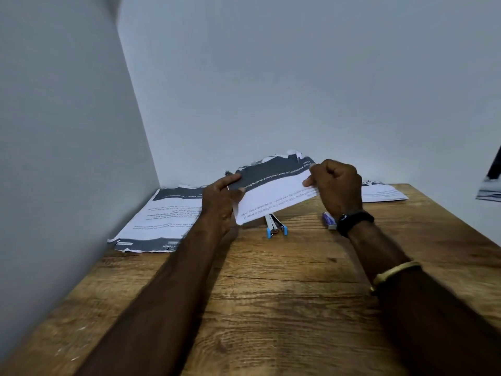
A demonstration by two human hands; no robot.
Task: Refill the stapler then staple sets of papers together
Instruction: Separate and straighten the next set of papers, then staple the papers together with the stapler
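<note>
L hand (221, 196) & R hand (336, 185): each grip pinches sheets (273, 191) (lifted, tilted) over stapler (275, 226), nr table's (271, 308) far edge; stack (162, 215) far-left corner.

One wide-angle head view looks forward and down along the bench (284, 308) toward the back wall (298, 90) at 12 o'clock, a side wall (54, 131) at 9 o'clock. The papers (273, 191) between left hand (219, 204) and right hand (336, 185) sit close ahead, mid-frame.

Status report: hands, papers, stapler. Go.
Left hand and right hand grip paper set, held above table. Stapler on table under it, untouched. Staple box by right wrist.
</note>
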